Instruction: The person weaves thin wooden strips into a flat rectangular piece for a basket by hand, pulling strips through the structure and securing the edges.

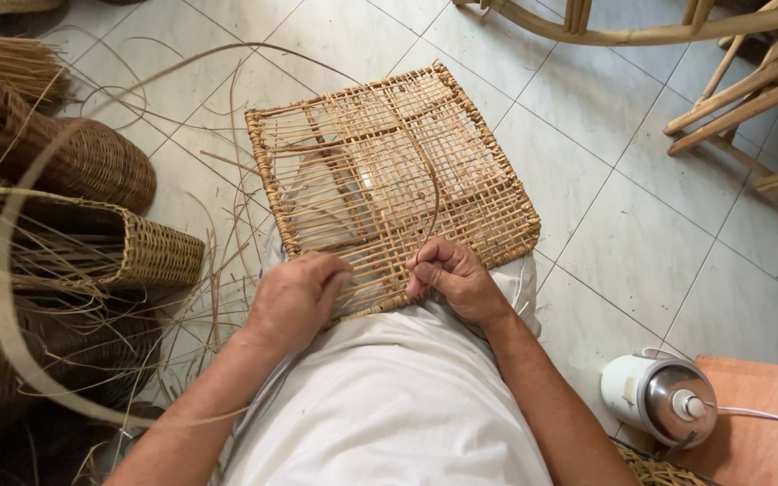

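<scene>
Both hands work at the near edge of a square, tan, open-weave rattan panel (389,180) that rests on the person's lap and slopes away over the pale tiled floor (641,207). Fingers of the left hand (297,300) are curled loosely together, palm down, pressing on the panel's lower left part where the weave is still sparse; whether they pinch a strand underneath cannot be told. Closed tight, the right hand (455,277) has thumb and fingers clamped on a thin brown rattan strand (431,202), which rises from the grip, arcs over the panel's middle and curves back toward its upper left. The two hands sit near each other, with a narrow stretch of weave between them.

Close lattice fills the panel's right half; its left half shows mostly long parallel canes with wide gaps. A white cloth (389,405) covers the lap under the panel's near edge.

To the left stand dark brown woven wicker baskets (92,207) with loose cane ends scattered around them, and a wide pale cane strip (2,270) loops in front of them. At the upper right are pale bent-cane furniture frames (731,63). A white and metal electric pot (659,396) with a white cord sits at the lower right, beside an orange-brown wooden board (767,423).
</scene>
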